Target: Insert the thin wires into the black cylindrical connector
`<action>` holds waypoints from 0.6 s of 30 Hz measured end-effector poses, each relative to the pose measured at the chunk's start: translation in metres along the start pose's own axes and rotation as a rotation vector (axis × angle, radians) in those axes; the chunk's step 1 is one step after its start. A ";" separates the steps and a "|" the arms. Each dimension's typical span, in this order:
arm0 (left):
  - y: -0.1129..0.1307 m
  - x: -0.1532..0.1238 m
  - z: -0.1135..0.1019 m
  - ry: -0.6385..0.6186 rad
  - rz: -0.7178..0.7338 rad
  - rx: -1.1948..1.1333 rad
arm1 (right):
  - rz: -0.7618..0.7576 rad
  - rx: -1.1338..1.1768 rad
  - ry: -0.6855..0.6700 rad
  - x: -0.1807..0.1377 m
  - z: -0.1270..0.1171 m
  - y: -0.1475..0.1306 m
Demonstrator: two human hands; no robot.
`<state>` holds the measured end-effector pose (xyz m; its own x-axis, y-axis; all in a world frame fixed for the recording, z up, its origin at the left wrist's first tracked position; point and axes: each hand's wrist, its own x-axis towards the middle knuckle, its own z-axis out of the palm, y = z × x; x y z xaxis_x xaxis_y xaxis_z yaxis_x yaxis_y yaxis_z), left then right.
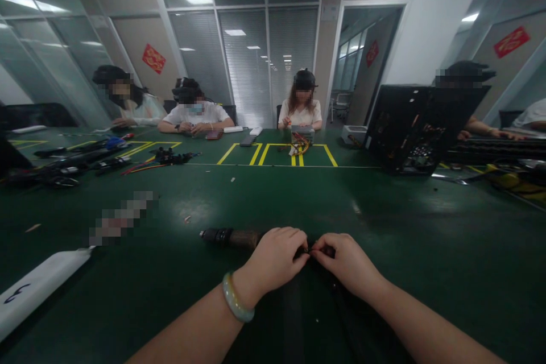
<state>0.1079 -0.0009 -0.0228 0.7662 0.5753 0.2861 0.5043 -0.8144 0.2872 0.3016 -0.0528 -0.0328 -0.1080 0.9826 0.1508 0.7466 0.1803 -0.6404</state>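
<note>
My left hand (277, 256), with a pale green bangle (237, 298) on its wrist, is closed in a pinch above the green table. My right hand (347, 259) pinches just to the right of it, and the fingertips of both hands nearly meet. Between them is something small and dark that I cannot make out. A dark rod-shaped tool (230, 237) with a ribbed black collar and a silver tip lies on the table. Its right part is hidden behind my left hand.
A white strip-shaped object (46, 281) lies at the left. Bundled black cables (81, 159) and coloured wires (166, 158) rest farther back. A black computer case (420, 128) stands at the right, and a grey power supply (302, 135) sits before a person (302, 105). Other people work across the table.
</note>
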 end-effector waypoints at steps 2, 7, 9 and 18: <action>0.001 0.000 0.000 0.005 -0.001 0.003 | 0.010 -0.014 0.009 0.000 0.000 0.000; 0.000 0.001 0.003 0.016 0.003 -0.022 | 0.033 -0.004 0.005 0.000 0.001 0.000; -0.001 0.001 0.004 0.019 0.000 -0.036 | 0.032 0.006 0.003 0.001 0.002 0.001; -0.004 0.001 0.006 0.043 -0.022 -0.058 | 0.033 0.037 -0.010 0.001 0.001 0.001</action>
<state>0.1089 0.0027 -0.0296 0.7369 0.5969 0.3174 0.4959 -0.7963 0.3464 0.3014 -0.0516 -0.0340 -0.0907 0.9884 0.1215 0.7253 0.1492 -0.6721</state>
